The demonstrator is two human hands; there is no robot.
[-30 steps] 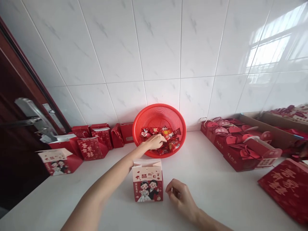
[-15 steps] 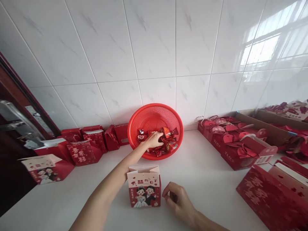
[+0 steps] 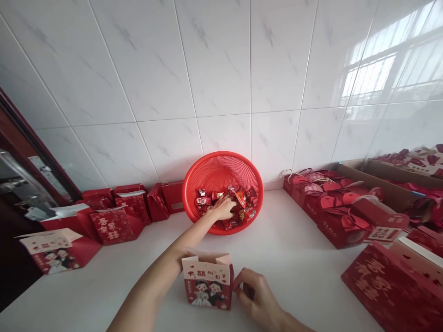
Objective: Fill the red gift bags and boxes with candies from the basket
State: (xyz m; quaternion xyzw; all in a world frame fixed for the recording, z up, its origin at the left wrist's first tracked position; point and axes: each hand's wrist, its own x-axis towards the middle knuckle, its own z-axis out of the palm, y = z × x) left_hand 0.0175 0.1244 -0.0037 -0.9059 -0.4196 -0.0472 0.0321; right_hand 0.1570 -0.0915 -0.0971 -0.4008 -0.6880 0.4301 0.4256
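Note:
My left hand [image 3: 224,208] reaches into a red plastic basket [image 3: 188,184], its fingers curled down around wrapped candies [image 3: 204,201] and their tips partly hidden. Below the basket an upright red and cream box [image 3: 207,286] stands with its top open; a cartoon couple is printed on its front. At the box's right edge is my right hand [image 3: 256,295], thumb and index finger drawn together against its side. My left forearm passes just beside the box's left edge.
Several red boxes [image 3: 116,226] stand at the left, near a dark door with a metal handle [image 3: 20,170]. Tied red boxes [image 3: 332,216] fill the right, beside cardboard trays [image 3: 391,180]. A larger red box [image 3: 391,286] lies at the right front. A tiled wall rises behind.
The fingers of my left hand have curled in and sunk lower among the candies. My right hand has closed up against the box's side, and the box has turned slightly.

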